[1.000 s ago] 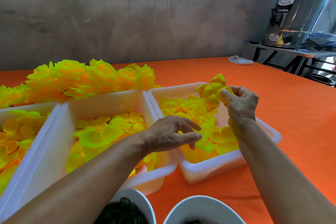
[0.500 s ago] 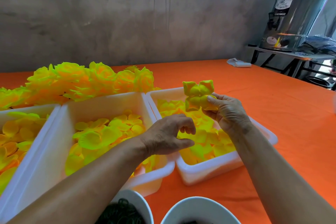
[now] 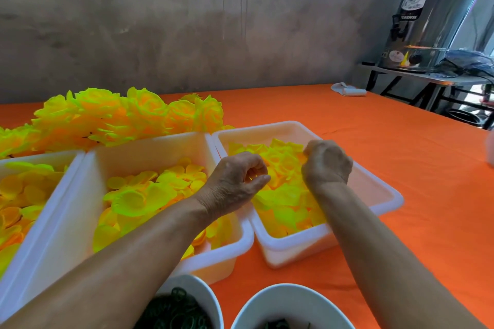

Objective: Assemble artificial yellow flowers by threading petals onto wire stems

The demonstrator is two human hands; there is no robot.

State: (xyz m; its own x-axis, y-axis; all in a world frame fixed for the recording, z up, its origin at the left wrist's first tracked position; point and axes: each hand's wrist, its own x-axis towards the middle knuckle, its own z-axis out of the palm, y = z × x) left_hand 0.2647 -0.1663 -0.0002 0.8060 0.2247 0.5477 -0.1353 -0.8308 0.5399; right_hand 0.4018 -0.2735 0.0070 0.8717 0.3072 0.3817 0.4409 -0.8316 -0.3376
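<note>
My right hand [image 3: 327, 164] is down in the right tub [image 3: 385, 196], fingers curled into the yellow petals [image 3: 283, 196]; I can't tell if it has pinched one. My left hand [image 3: 235, 181] hangs over that tub's near left corner, fingers curled around nothing I can see. I should pick just one petal, softly, so it won't crumple. The petals look thin, round and floppy. The tub is smooth white plastic. Finished flowers [image 3: 128, 115] sit behind the tubs.
</note>
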